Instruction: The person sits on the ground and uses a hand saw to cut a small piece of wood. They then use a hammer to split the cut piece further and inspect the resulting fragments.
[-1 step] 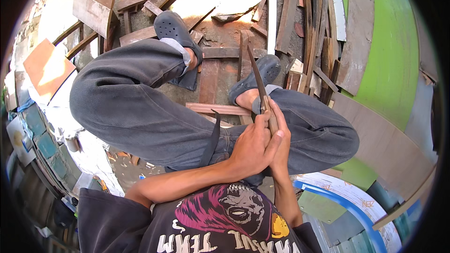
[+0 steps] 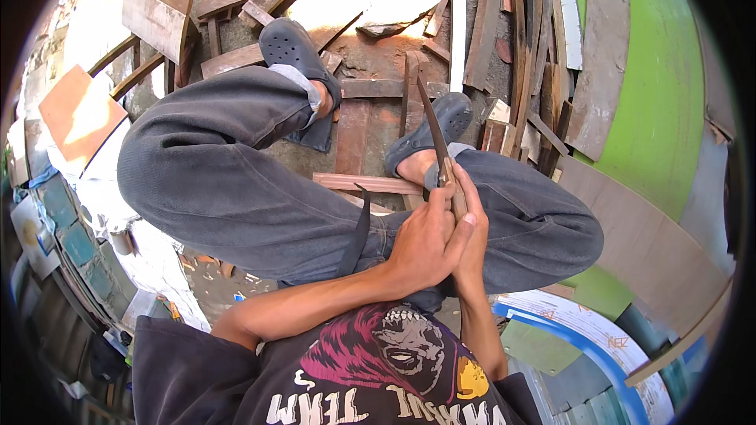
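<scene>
In front of my lap, my left hand [image 2: 421, 248] is closed round the wooden handle of a long, narrow, tapering blade [image 2: 435, 130]. Whether it is a knife or a thin saw I cannot tell. The dark blade points away from me, its tip over the scrap wood beyond my right shoe. My right hand [image 2: 471, 248] presses against the handle from the right, fingers lying along it and thumb meeting my left hand. Between the two hands, most of the handle [image 2: 458, 203] is hidden.
Wood offcuts [image 2: 352, 135] lie between my dark clogs [image 2: 291, 46]. Long boards [image 2: 482, 24] and a green panel [image 2: 647, 71] run along the right. An orange square board [image 2: 81, 120] lies at left. A dark strap [image 2: 360, 232] hangs over my lap.
</scene>
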Motion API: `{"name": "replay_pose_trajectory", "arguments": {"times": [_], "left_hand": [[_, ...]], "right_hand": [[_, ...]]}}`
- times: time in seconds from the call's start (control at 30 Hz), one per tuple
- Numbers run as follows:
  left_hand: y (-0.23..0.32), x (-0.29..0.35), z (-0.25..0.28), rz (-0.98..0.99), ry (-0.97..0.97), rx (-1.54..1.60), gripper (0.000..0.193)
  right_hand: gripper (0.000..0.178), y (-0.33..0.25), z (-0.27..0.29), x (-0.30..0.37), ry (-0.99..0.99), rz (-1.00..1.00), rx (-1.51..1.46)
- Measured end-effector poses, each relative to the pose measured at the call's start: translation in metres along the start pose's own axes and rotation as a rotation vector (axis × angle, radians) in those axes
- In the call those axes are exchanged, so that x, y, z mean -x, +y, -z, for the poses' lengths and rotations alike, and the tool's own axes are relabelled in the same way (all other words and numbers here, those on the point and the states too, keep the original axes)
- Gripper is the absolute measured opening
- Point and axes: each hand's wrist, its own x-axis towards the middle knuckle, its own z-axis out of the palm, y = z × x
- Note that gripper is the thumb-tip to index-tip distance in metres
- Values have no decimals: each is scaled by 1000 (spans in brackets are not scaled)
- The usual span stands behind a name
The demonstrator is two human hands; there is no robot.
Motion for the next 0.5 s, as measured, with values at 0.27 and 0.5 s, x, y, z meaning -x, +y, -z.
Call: {"name": "replay_pose_trajectory", "arguments": {"times": [0.27, 0.5], "left_hand": [[5, -25, 22, 63, -43, -6, 64], [-22, -101, 28, 46, 140, -63, 56]], "right_hand": [[50, -20, -9, -26, -69, 27, 43], [47, 8, -29, -101, -48, 174, 134]]}}
